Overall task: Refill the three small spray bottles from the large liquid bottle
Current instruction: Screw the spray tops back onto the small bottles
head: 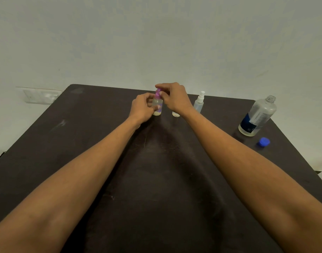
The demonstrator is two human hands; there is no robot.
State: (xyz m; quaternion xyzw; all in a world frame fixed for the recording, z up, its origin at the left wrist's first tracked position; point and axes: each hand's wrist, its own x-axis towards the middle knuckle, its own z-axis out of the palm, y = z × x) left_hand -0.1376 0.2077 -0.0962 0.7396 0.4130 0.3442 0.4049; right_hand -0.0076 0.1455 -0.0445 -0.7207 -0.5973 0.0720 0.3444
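A small clear spray bottle (pixel 157 106) with a purple spray top (pixel 158 94) stands near the table's far edge. My left hand (pixel 142 106) grips its body from the left. My right hand (pixel 173 96) pinches the purple top from above. A second small bottle (pixel 176 114) stands just right of it, mostly hidden behind my right wrist. Further right is a third spray bottle (pixel 199 103) with a white top. The large clear liquid bottle (pixel 257 116) with a blue label stands uncapped at the right, its blue cap (pixel 263 142) lying in front of it.
The dark brown table (pixel 83 143) runs up to a pale wall. A white switch plate (pixel 40 95) sits on the wall at the left, beyond the table's corner.
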